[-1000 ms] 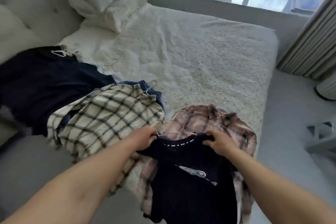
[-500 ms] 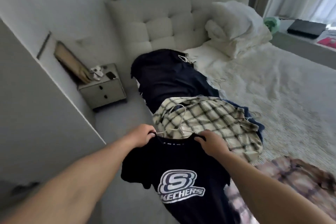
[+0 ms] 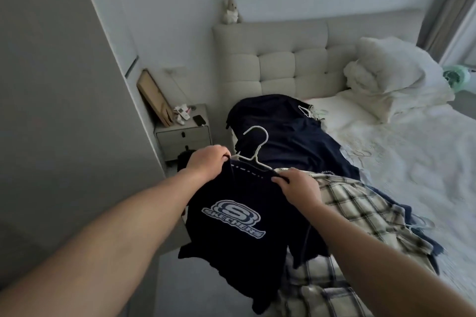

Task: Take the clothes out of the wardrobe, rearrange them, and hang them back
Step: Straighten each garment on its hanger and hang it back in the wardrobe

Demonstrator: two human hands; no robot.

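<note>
the navy skechers t-shirt [image 3: 231, 216], lifted off the bed [image 3: 412, 162] a second ago, now hangs on its white hanger [image 3: 253, 147]; left hand [image 3: 206, 165] and right hand [image 3: 298, 186] pinch its shoulders, so it looks ready for the wardrobe.

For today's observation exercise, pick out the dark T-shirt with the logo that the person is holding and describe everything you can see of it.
The T-shirt is navy, of soft knit-looking fabric, with a pale Skechers logo on its chest and a dashed white line inside the neckband. It hangs on a white hanger whose hook rises above the collar. The left hand and the right hand each grip a shoulder, holding it up beside the bed; its hem droops crumpled.
</note>
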